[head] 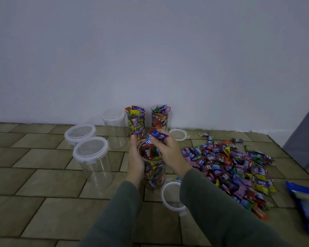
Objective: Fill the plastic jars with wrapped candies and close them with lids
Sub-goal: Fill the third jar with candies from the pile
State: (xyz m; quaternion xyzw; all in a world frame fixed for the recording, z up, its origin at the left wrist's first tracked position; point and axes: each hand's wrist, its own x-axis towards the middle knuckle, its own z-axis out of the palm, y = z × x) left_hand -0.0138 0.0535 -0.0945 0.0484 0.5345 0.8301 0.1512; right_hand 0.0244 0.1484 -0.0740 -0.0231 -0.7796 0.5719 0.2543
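Note:
A clear plastic jar (154, 172), mostly full of wrapped candies, stands on the tiled floor in front of me. My left hand (135, 161) grips its upper left side. Just over the jar's open mouth, my right hand (165, 148) pinches a few candies (156, 136) in blue and purple wrappers. A large heap of loose candies (234, 166) lies to the right. Two full, lidless jars (136, 120) (160, 116) stand by the wall. A loose white lid (173, 196) lies near my right forearm, and another lid (178, 134) rests behind my hands.
Three empty jars with lids on stand at the left: one (92, 157) near, one (80, 133) behind it, one (114, 127) by the wall. A blue candy bag (305, 204) lies at the right edge. The white wall runs along the back.

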